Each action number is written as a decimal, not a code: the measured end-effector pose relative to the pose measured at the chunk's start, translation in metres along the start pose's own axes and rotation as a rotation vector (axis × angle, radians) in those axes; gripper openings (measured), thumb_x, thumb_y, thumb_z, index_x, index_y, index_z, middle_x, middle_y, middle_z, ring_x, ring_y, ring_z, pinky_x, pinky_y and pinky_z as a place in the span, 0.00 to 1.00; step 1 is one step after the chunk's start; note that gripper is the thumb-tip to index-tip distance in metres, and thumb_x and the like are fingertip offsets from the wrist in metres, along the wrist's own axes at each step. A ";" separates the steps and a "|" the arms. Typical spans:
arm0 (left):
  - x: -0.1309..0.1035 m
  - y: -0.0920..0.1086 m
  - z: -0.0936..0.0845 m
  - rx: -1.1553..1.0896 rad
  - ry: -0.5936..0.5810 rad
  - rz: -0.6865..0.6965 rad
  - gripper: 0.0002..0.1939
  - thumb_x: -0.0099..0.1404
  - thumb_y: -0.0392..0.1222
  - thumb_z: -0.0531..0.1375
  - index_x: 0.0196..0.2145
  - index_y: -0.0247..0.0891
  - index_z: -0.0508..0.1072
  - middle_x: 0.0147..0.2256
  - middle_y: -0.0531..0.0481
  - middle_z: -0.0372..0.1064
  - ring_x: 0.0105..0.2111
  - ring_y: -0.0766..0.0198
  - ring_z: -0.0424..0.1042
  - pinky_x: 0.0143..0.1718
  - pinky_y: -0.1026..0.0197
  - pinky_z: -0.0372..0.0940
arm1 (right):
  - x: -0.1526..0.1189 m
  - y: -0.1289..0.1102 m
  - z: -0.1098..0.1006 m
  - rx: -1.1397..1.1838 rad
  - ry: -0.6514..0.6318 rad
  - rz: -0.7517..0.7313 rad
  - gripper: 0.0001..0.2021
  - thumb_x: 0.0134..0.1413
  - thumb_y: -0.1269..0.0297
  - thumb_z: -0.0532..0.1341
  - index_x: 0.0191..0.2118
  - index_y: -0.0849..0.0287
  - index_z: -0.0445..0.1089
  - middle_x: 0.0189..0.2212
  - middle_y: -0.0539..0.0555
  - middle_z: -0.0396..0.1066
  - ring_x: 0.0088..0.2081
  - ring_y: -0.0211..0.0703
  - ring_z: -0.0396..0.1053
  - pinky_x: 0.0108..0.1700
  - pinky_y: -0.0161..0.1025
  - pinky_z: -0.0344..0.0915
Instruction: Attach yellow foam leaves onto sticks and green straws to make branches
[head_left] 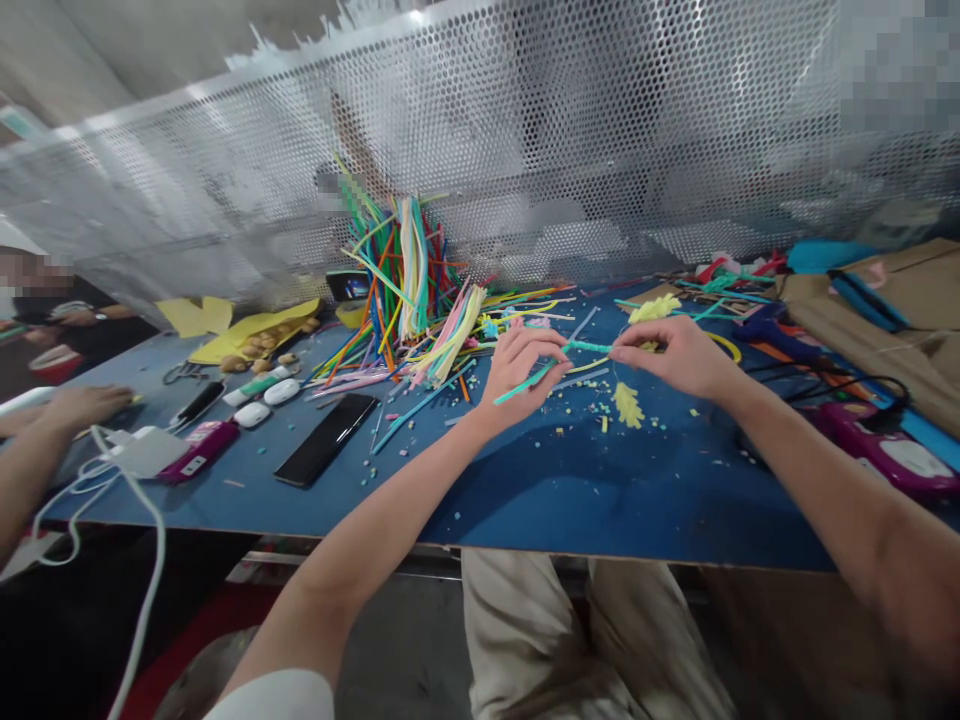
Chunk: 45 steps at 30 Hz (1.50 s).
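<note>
Fuzzy teal stem [589, 346] held between two bare hands

Nearest are loose, creased beige trousers [517, 630], below the long edge of a smooth, matte blue desk [525, 505]. On the desk's left half, a flat, glossy black phone [326, 440] lies slantwise. Tiny blocky scraps [604, 424] speckle the surface around a notched, feathery yellow leaf [628, 405]; I cannot tell whether this leaf hangs or rests. Just above it, the right hand [675, 355] pinches one end of the slender stem between its fingers, and a second frilled leaf [655, 308] shows over the knuckles. The left hand [517, 365] grasps the stem too, fingers bent, with a teal length slanting across them. Farther back, a bristling bundle of long, thin, multicoloured pipe cleaners [411, 270] stands upright, left of a crinkled-edged yellow sheet's rounded brown lumps [259, 343]? No: those lumps sit to its left. Behind everything rises a grey metal screen [480, 140], punched with round holes.
</note>
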<state>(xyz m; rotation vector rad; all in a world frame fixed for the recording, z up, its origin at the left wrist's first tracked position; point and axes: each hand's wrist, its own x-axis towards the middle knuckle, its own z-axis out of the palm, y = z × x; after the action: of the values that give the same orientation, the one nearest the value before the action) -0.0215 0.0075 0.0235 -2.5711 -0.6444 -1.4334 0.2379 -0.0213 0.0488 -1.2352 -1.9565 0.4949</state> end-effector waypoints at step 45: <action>-0.005 -0.018 -0.002 0.060 -0.089 -0.025 0.08 0.69 0.43 0.59 0.40 0.39 0.78 0.37 0.49 0.79 0.39 0.63 0.77 0.45 0.58 0.66 | -0.001 0.010 -0.003 -0.125 0.054 -0.206 0.17 0.60 0.52 0.59 0.50 0.53 0.73 0.36 0.54 0.79 0.34 0.46 0.75 0.38 0.44 0.67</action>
<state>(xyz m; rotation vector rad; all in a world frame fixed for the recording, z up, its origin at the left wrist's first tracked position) -0.0325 0.0214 0.0188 -2.6016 -0.7224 -1.2925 0.2466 -0.0173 0.0436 -1.0943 -2.0656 0.2358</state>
